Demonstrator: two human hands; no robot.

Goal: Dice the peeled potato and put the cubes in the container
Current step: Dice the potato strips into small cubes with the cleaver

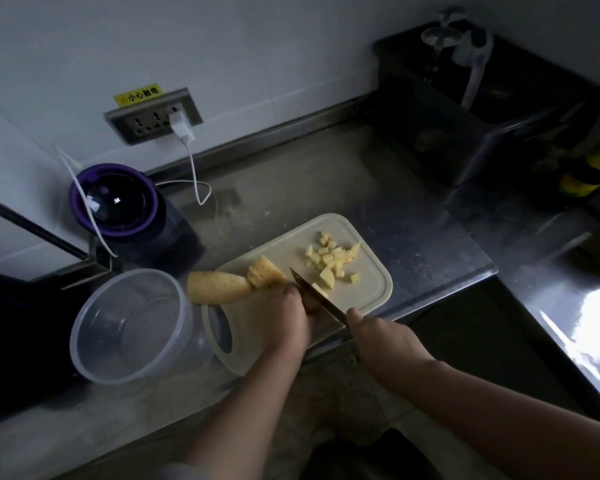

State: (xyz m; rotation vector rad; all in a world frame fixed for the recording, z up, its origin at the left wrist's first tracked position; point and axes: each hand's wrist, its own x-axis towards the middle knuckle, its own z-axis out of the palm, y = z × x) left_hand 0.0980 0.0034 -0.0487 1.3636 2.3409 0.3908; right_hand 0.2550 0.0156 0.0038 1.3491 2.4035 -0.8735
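Note:
A cream cutting board [371, 292] lies on the steel counter. A large peeled potato piece [219, 287] rests at the board's left edge, with a stack of slices [265, 273] beside it. Several small cubes [329, 256] and a wedge [327, 278] lie at the board's far right. My left hand [286, 317] curls over a potato piece, mostly hidden beneath it. My right hand [381, 341] grips the handle of a knife [317, 294], whose blade rests against my left fingers. A clear plastic container [132, 327] stands left of the board, holding nothing.
A purple-rimmed appliance [118, 202] stands behind the container, with a white cable [194, 174] plugged into the wall socket [153, 116]. A dark sink [465, 126] with a tap sits at the back right. The counter's front edge runs just below the board.

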